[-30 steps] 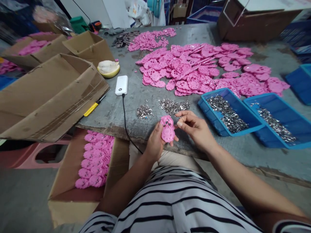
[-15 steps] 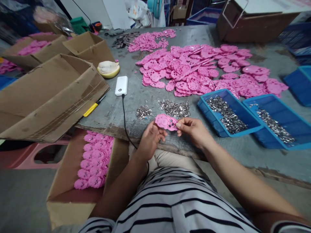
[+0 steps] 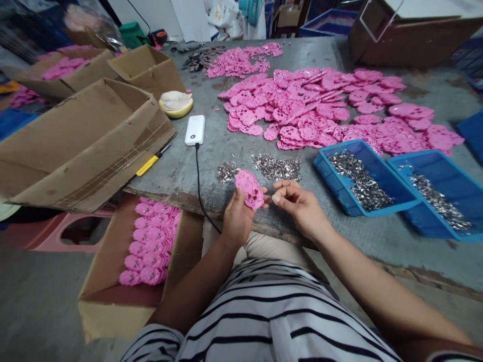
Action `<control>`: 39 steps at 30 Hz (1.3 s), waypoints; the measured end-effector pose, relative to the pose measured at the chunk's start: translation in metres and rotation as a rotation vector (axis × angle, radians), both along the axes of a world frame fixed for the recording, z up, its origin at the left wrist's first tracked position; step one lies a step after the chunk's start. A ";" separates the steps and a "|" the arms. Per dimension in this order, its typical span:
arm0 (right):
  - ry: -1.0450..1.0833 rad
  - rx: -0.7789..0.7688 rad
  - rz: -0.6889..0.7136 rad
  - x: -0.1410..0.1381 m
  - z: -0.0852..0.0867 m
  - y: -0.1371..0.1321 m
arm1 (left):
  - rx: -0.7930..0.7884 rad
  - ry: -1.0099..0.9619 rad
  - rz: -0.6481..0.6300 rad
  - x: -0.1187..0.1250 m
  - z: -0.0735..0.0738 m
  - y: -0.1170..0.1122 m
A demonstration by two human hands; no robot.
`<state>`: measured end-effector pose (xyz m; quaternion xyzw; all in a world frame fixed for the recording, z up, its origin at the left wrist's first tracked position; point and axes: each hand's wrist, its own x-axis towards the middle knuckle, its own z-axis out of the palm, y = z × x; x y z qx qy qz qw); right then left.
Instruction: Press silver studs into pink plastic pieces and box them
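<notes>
My left hand (image 3: pixel 238 218) grips a pink plastic piece (image 3: pixel 249 187) with a wavy outline and small holes, tilted above the table's front edge. Just to its right is my right hand (image 3: pixel 300 206), apart from the piece, with thumb and index finger pinched; whatever they hold is too small to make out. Behind the hands lie a small heap of shiny metal parts (image 3: pixel 227 172) and a larger metal heap (image 3: pixel 277 167). A big pile of similar pink pieces (image 3: pixel 302 108) spreads farther back.
Blue trays of metal parts (image 3: pixel 370 201) stand at the right. At the left are a cardboard box (image 3: pixel 86 146), a yellow cutter (image 3: pixel 148 165) and a white power bank (image 3: pixel 195 129) with a black cable. Below the table edge, an open carton (image 3: pixel 113 314) holds stacked pink pieces.
The pink piece has turned from lying sideways to a steeper slant in my left hand. My right hand has let go of its end and moved slightly away. The view has shifted a little.
</notes>
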<state>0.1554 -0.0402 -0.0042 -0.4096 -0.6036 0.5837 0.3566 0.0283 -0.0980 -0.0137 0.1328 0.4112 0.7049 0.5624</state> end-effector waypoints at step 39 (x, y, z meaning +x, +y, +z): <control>0.034 0.138 -0.089 -0.020 -0.004 -0.012 | 0.303 0.112 -0.019 0.007 -0.008 -0.010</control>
